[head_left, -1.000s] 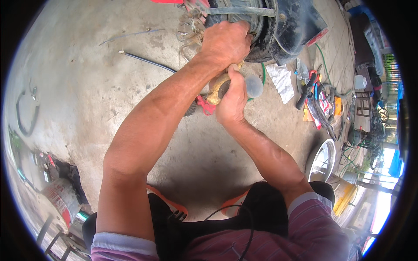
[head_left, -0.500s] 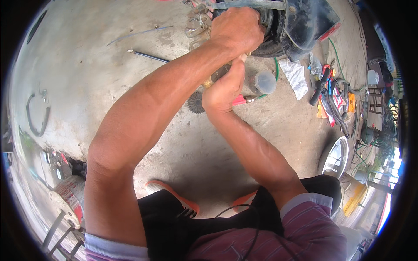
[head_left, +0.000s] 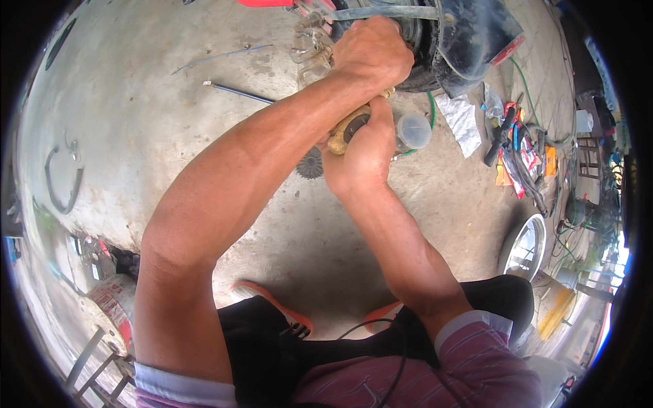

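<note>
At the top of the view my left hand point(head_left: 374, 53) is curled closed against a black wheel point(head_left: 420, 64). Its fingers point away, so whatever they grip is hidden. Just below, my right hand point(head_left: 364, 149) is wrapped round a tan, brass-coloured metal part point(head_left: 338, 141) with a dark round recess, perhaps a brake caliper. The left forearm covers some of that part. A dark toothed disc point(head_left: 310, 164) lies on the floor beside my right hand. On its other side stands a clear plastic cup point(head_left: 413, 131).
A black mudguard point(head_left: 476, 47) and a grey bar point(head_left: 384, 12) border the wheel. A thin black rod point(head_left: 238, 92) lies on the concrete to the left. Rightward are a crumpled white sheet point(head_left: 459, 122), a pile of tools and packets point(head_left: 520, 146), and a shiny round basin point(head_left: 527, 246).
My right hand has turned and shifted slightly, baring more of the tan metal part. A red tool end with a hose fitting below it is now hidden. The left hand stays at the wheel.
</note>
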Demonstrator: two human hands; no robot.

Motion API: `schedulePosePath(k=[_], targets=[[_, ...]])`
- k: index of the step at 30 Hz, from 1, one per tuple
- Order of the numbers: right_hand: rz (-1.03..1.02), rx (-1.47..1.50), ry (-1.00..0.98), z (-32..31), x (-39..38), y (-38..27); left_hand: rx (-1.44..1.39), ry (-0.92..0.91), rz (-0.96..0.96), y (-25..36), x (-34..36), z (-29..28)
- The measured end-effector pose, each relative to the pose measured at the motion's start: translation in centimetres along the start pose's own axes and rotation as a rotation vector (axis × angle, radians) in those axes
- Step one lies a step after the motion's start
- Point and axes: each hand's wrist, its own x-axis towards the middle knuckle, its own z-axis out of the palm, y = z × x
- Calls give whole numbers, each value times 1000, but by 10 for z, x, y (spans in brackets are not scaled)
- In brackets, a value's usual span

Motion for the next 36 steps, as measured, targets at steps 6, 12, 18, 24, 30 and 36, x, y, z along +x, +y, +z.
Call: schedulePosePath(k=[6, 12, 18, 24, 30, 36], targets=[[-431, -204, 37, -11, 33, 46, 1, -28, -21, 4, 1, -1], [-624, -406, -17, -24, 56, 76, 17, -73, -66, 5, 1, -9], [-830, -460, -105, -35, 68, 77, -34, -54, -86, 0, 9, 1], [-821, -599, -48, -28, 37, 58, -216, -50, -192, -1, 3, 2], [-736, -522, -51, -27, 29, 48, -229, -43, -147, -1, 0, 12], [-701, -677, -28, -64, 48, 61, -119, 36, -66, -4, -8, 21]])
